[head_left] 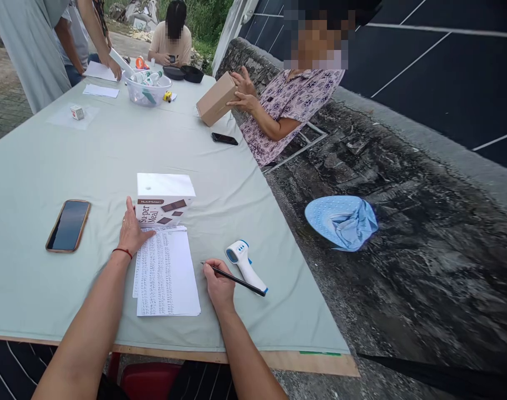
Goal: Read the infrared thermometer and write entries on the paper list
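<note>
My left hand (132, 230) lies against the left side of a white "Super Meal" box (165, 203), its fingers stretched out and its thumb apart, near the top of the paper. A stack of paper sheets (167, 278) lies in front of the box, with columns of small handwriting on its left part. My right hand (219, 286), to the right of the sheets, grips a black pen (240, 280) whose tip points left. Beside that hand a white and blue infrared thermometer (247, 264) rests on the tablecloth, partly behind the pen.
A smartphone (69, 225) lies to the left; a black phone (224, 139) is farther off. Across the table a person holds a cardboard box (217, 100). A plastic basket (147, 91) of bottles stands at the back near other people. A blue hat (340, 222) lies right of the table.
</note>
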`<state>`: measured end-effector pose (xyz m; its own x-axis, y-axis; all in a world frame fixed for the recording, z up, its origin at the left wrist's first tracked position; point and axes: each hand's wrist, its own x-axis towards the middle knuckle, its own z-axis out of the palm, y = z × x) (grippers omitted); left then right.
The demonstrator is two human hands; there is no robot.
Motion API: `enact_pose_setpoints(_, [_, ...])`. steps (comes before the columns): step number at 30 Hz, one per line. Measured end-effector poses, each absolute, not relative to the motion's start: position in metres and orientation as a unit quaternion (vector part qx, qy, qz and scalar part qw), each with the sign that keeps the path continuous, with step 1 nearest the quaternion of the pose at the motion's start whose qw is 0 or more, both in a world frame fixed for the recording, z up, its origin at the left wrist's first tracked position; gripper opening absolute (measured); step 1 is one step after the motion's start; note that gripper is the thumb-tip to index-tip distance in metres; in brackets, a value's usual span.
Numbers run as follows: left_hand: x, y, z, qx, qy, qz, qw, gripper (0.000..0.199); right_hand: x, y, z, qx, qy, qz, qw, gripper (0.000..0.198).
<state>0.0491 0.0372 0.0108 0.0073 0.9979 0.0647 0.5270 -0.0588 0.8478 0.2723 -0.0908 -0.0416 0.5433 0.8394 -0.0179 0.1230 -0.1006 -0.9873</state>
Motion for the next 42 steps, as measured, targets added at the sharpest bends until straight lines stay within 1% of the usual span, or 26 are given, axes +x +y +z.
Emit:
enact_pose_setpoints(11, [0.050,0.037,0.014,0.629,0.606,0.361,0.327,0.132,0.272,-0.090,-0.039,-0.672,-0.348,0.325,0.567,0.021])
enact_pose_setpoints(17, [0.049,0.039,0.010,0.637,0.599,0.366,0.318,0.133,0.268,-0.071,-0.027,-0.629,-0.299,0.407,0.592,0.020])
enact_pose_setpoints(20, [0.049,0.039,0.009,0.632,0.600,0.368,0.323,0.134,0.259,-0.055,-0.022,-0.603,-0.296,0.430,0.603,0.019])
enact_pose_setpoints(24, [0.050,0.039,0.009,0.632,0.599,0.366,0.329,0.135,0.246,-0.033,-0.019,-0.582,-0.327,0.422,0.613,0.019])
enact_pose_setpoints(30, [0.050,0.040,0.005,0.634,0.591,0.375,0.328,0.135,0.232,-0.009,-0.021,-0.591,-0.373,0.402,0.592,0.022])
enact_pose_setpoints(38, [0.051,0.038,0.006,0.642,0.599,0.359,0.318,0.134,0.224,-0.008,-0.034,-0.618,-0.384,0.345,0.592,0.017])
enact_pose_setpoints(42, [0.053,0.036,0.009,0.647,0.594,0.356,0.319,0.132,0.223,-0.009,-0.034,-0.621,-0.394,0.345,0.584,0.014])
